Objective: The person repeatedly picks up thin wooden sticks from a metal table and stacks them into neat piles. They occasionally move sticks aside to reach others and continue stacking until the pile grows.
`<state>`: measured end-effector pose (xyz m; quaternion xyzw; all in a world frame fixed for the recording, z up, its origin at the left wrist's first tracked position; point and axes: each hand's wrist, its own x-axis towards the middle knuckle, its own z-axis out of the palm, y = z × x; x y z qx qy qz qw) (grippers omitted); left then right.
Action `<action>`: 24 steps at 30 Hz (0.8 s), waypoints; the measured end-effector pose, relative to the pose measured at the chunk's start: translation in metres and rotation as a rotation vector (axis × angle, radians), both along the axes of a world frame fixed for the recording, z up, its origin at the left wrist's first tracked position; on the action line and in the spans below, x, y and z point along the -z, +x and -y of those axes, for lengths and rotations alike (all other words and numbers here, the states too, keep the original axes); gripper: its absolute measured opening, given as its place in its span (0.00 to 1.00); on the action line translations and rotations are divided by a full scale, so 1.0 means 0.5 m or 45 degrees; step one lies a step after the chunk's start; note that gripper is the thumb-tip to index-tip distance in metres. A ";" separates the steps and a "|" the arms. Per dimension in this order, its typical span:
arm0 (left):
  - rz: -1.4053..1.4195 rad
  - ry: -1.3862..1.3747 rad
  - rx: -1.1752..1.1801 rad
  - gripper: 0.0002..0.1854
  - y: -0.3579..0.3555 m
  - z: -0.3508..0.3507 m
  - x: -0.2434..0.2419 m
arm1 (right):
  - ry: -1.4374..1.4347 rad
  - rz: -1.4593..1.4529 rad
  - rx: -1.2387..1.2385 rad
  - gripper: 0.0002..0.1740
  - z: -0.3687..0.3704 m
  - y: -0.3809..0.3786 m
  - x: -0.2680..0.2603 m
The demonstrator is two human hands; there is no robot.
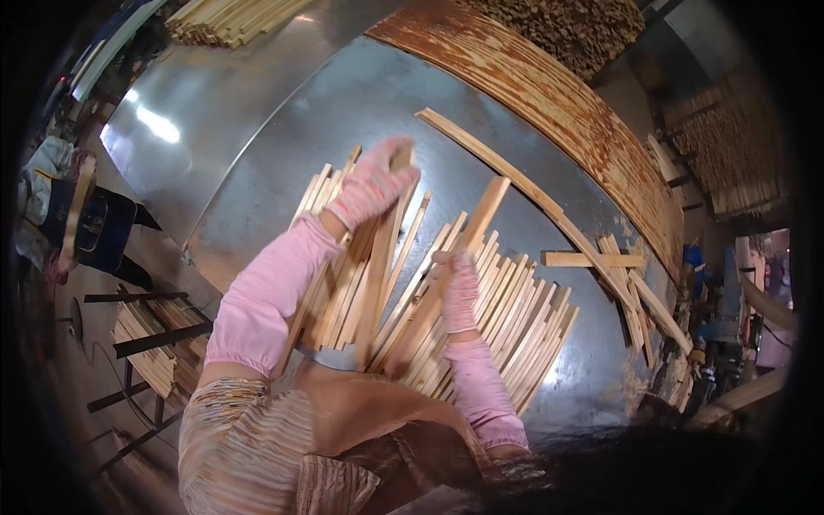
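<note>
My left hand (380,177), in a pink and white knitted glove, grips the upper end of a wooden strip (381,270) that slants down towards my body. Lower and to the right, my right hand (460,283), gloved alike, is closed around a wider wooden strip (486,212); its near end is blurred. Under and beside my left hand lies a group of narrow wooden strips (315,190). Beneath my right hand, a larger row of wooden strips (534,315) lies side by side on the metal tabletop (450,141). Pink sleeves cover both my forearms.
Long loose strips (515,177) and short wood pieces (592,259) lie to the right, beside a worn wooden board (547,90). A strip bundle (238,19) sits at the far left. Left of the table are a co-worker (84,212) holding wood and a metal rack (161,336).
</note>
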<state>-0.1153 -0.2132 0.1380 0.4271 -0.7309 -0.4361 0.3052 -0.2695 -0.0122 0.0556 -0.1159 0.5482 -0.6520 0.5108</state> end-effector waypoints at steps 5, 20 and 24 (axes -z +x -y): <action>-0.213 -0.117 -0.484 0.24 0.093 0.092 -0.135 | -0.064 0.069 0.047 0.31 0.022 -0.067 -0.034; 0.419 -0.063 0.353 0.36 0.374 -0.451 0.044 | 0.085 -0.191 -0.317 0.14 0.075 0.225 0.139; 0.842 0.129 -0.140 0.64 0.410 -0.432 0.155 | 0.405 -1.069 -0.741 0.37 0.094 0.327 0.159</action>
